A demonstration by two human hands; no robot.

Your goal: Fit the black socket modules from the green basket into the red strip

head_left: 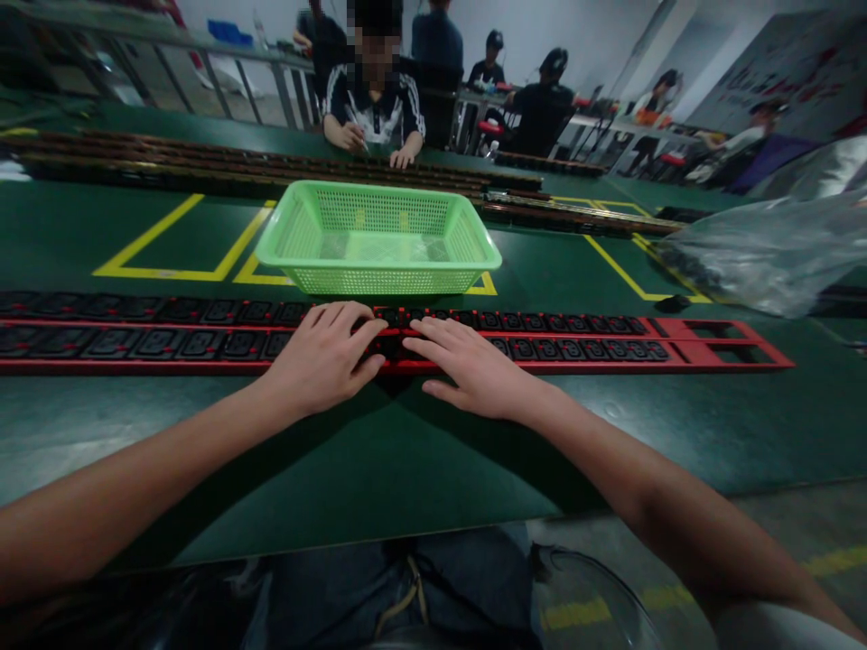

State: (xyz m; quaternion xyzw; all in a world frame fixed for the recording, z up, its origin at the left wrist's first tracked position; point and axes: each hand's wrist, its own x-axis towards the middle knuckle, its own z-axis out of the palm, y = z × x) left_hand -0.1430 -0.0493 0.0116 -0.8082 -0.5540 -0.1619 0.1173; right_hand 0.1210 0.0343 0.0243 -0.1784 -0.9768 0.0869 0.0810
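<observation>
Two long red strips (687, 356) lie side by side across the green table, fitted with rows of black sockets (569, 348). My left hand (326, 354) rests on the strips left of the middle, palm down, fingers bent a little and apart. Just to its right, my right hand (467, 361) lies over the strips with its fingers stretched out. Neither hand grips anything that I can see. Part of the sockets is hidden under both hands. At their right end the strips have rectangular openings (714, 330).
A green perforated basket (379, 278) stands just beyond the strips. Behind it lie more long dark strips (203, 162), with a person (376, 99) seated across the table. A clear plastic bag (772, 248) lies at the right. Yellow tape (163, 273) marks the green table (379, 478).
</observation>
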